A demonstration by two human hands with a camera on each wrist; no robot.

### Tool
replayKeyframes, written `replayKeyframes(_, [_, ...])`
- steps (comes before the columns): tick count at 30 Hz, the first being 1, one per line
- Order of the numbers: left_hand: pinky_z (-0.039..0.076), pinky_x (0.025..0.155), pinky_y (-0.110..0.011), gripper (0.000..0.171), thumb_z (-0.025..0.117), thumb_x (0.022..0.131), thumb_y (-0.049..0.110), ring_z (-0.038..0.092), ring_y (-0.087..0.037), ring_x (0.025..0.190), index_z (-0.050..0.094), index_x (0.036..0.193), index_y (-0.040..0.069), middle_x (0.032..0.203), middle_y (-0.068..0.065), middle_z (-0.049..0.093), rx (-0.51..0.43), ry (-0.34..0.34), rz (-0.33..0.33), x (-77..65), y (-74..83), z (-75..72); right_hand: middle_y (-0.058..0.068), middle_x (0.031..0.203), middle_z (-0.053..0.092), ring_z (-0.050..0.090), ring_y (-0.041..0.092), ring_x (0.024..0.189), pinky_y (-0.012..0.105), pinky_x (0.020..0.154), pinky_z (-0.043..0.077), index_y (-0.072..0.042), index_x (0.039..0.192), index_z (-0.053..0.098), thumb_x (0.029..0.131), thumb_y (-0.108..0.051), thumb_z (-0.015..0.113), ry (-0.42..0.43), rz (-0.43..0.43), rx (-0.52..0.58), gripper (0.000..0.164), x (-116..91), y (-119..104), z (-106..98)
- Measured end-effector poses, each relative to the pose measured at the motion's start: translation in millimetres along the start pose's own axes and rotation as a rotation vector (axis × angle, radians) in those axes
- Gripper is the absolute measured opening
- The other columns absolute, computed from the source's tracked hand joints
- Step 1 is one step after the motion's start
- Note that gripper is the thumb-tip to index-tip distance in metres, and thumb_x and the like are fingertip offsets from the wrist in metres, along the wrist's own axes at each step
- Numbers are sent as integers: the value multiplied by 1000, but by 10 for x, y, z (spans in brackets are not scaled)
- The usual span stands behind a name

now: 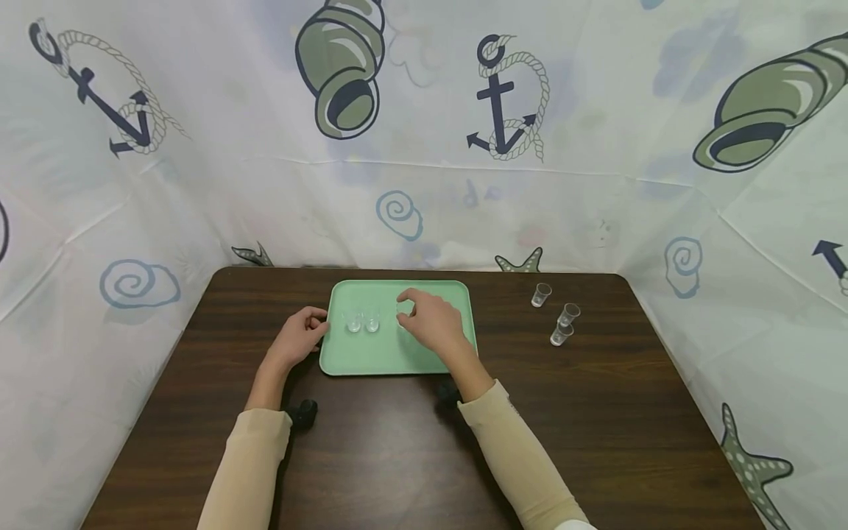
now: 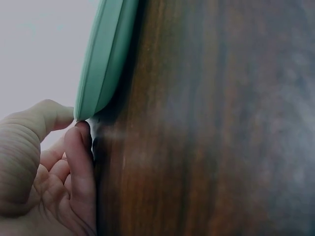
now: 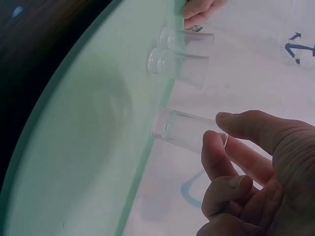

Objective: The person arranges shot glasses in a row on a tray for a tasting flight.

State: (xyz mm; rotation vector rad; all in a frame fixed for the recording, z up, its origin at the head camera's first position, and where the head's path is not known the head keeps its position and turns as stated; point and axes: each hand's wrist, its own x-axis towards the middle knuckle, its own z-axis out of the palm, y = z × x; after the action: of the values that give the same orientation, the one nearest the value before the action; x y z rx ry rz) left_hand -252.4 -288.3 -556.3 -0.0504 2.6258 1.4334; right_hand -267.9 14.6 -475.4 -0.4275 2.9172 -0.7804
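In the head view my left hand (image 1: 298, 337) is at the left edge of a green tray (image 1: 391, 363). The left wrist view shows its thumb and a finger pinching the tray's rim (image 2: 93, 93). Over the tray, my right hand (image 1: 433, 322) holds a small clear shot glass (image 3: 184, 129) by its mouth between thumb and index finger. Its base points down at the tray; whether it touches is unclear. Two more clear glasses, one (image 1: 354, 324) beside the other (image 1: 373, 324), stand upright on the tray's left half.
To the right of the tray, on the dark wooden table (image 1: 371, 456), are three more clear glasses: one at the back (image 1: 541, 294), and two close together, a farther (image 1: 570, 313) and a nearer one (image 1: 561, 336). A patterned white cloth (image 1: 424, 132) surrounds the table's back and sides.
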Motion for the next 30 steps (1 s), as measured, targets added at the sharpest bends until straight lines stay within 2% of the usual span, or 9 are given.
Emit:
replayKeyframes(13, [59, 80, -35, 45, 54, 114, 23, 62, -24, 93, 51, 152, -1, 112, -17, 63, -11, -6, -6, 7, -29, -32, -9, 94, 78, 62, 13, 60, 34, 52, 47, -35, 136, 70, 103, -36, 71, 6, 2, 4, 33, 76, -75, 196])
replayKeyframes(30, [60, 80, -36, 44, 53, 114, 24, 62, -25, 94, 51, 150, -1, 111, -17, 62, -5, -10, -3, 23, -8, -21, -6, 96, 79, 62, 14, 60, 34, 52, 47, -33, 138, 70, 104, -36, 71, -20, 9, 17, 34, 112, -108, 276])
